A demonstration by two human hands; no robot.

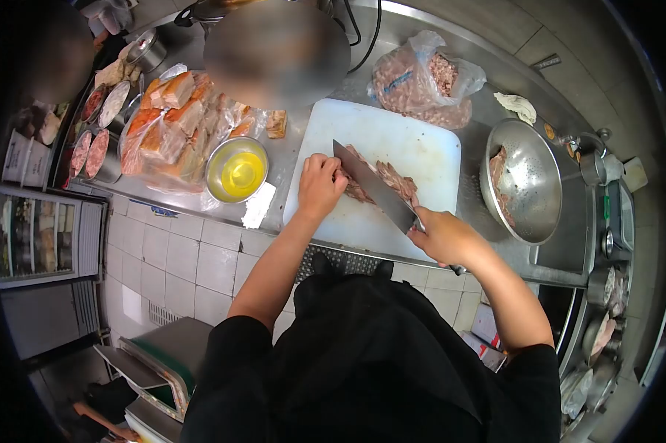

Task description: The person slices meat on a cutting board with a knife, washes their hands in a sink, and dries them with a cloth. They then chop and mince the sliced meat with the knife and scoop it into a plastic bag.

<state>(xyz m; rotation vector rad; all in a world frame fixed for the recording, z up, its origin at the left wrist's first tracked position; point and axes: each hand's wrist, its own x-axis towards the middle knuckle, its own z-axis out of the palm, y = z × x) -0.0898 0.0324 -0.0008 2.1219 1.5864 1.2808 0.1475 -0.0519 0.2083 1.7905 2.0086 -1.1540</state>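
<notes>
From my end of the feed, the largest thing I see is the steel bench (474,159), and everything on it I place by the white cutting board (432,162). A bag of minced meat (421,77) lies at the board's far right corner, a perforated colander (532,170) stands just to its right, and a bowl of yellow liquid (212,177) sits off to its left. Across the middle of the board the cleaver (375,188) slants, tip toward the far left, handle toward the near right edge. My right hand (447,238) is closed around that handle by the board's near right side. My left hand (320,184) is at the board's left part, fingers curled in and bunched narrow; whether they pinch or merely press, I cannot tell. Smallest, and what it all turns on, is the cut meat (396,179) at the board's centre: it lies on both sides of the blade, its long axis running roughly along the steel, far left to near right. The left hand is the nearer, its fingertips at the left-side pieces; from the right hand, the meat lies leftward and farther up the board.
</notes>
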